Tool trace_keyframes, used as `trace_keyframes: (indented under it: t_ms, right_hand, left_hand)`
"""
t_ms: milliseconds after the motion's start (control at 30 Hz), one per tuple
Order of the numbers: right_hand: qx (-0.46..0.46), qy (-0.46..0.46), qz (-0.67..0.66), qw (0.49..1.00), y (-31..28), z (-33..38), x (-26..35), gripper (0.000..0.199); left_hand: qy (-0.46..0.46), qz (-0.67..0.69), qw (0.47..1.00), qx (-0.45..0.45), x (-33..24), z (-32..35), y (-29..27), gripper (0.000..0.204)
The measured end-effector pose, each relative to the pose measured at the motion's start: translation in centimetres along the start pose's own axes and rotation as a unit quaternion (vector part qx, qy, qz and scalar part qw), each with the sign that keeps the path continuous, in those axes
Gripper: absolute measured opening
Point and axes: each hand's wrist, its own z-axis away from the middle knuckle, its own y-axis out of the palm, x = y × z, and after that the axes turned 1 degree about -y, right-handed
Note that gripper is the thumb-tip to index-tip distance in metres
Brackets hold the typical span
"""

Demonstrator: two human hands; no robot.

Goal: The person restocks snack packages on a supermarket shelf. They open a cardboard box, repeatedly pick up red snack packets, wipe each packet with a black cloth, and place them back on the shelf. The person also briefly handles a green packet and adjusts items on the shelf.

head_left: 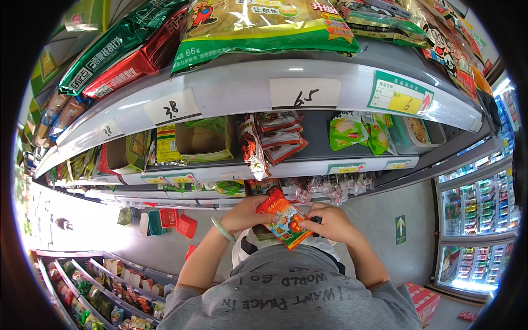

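Grey tiered shelf unit [242,91]: top tier stacked with flat snack bags [264,25]; lower tier carrying cardboard box [204,140], red packets [278,137], green pouches [352,132].

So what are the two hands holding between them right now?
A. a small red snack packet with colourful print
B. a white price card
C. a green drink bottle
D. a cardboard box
A: the left hand and the right hand both pinch a small red snack packet in front of the grey shirt, below the shelf of bagged snacks.
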Motion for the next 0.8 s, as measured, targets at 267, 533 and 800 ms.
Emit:
trace_keyframes:
  t_ms: [267,533,800]
  right_hand:
    - [-0.140,0.100,-0.038,0.984,0.6,0.7,-2.3,0.035]
    - [-0.085,0.112,-0.019,0.990,1.5,1.2,-1.9,0.036]
    - [-0.025,0.050,-0.005,0.998,2.0,0.4,-1.2,0.034]
  left_hand:
    - [0.015,-0.287,0.929,-0.233,-0.4,0.2,-3.2,0.038]
    - [0.081,-0.535,0.797,-0.267,0.6,-2.0,-2.2,0.030]
    - [0.106,-0.609,0.743,-0.257,3.2,-4.8,-2.1,0.035]
